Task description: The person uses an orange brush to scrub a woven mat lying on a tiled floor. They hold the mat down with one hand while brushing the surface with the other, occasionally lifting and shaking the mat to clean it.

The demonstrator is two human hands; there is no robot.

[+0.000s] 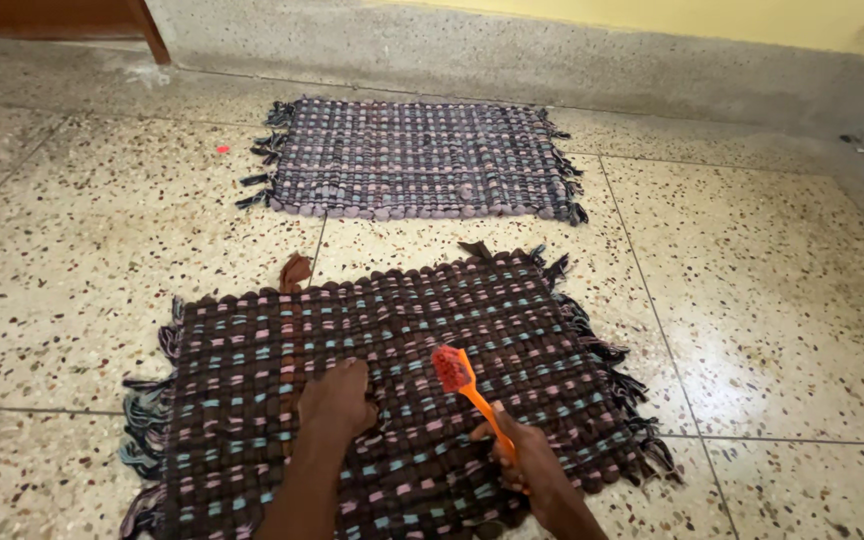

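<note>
- The left hand [337, 400] lies flat, fingers spread, on the near woven mat [252, 380].
- The right hand [532, 465] has its grip clamped on an orange brush [467, 385], bristle head raised just above the mat.
- Fringed mat edges meet bare terrazzo floor [782, 300] on both sides.
- A second woven mat [412, 160] lies farther off, near the wall kerb [552, 65].

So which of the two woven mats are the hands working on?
The nearer brown mat with blue and pink flecks; the left hand presses it, unlike the purplish mat by the wall.
</note>
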